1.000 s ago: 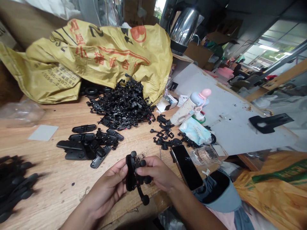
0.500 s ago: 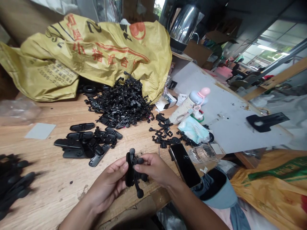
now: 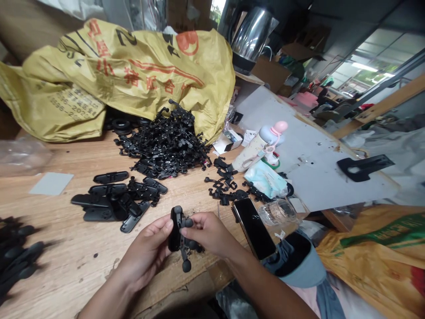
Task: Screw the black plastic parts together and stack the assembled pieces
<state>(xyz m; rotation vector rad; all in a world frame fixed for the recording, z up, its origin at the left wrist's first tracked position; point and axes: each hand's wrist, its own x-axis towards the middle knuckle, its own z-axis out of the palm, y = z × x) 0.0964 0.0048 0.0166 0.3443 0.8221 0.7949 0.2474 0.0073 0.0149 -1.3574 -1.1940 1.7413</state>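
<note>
My left hand [image 3: 151, 248] grips a black oval plate [image 3: 174, 232] by its left side, near the table's front edge. Against the plate's right side is a black bracket with ball-tipped arms [image 3: 183, 239], pinched by my right hand [image 3: 207, 232]. The fingers of both hands are closed on these parts. Beyond them lies a group of black oval plates [image 3: 111, 201] with some brackets on top. Farther back rises a large heap of small black brackets [image 3: 166, 141]. Whether the plate and bracket are joined cannot be made out.
A phone [image 3: 254, 228], a clear jar [image 3: 277, 213], a bottle [image 3: 254, 150] and a tissue pack [image 3: 267, 179] stand or lie at the right. A yellow sack [image 3: 149, 75] covers the back. More black parts [image 3: 20, 257] are at the far left.
The whole view has shifted slightly, with the scene a little farther left. Both hands keep hold of the plate and bracket, whose pose is nearly the same.
</note>
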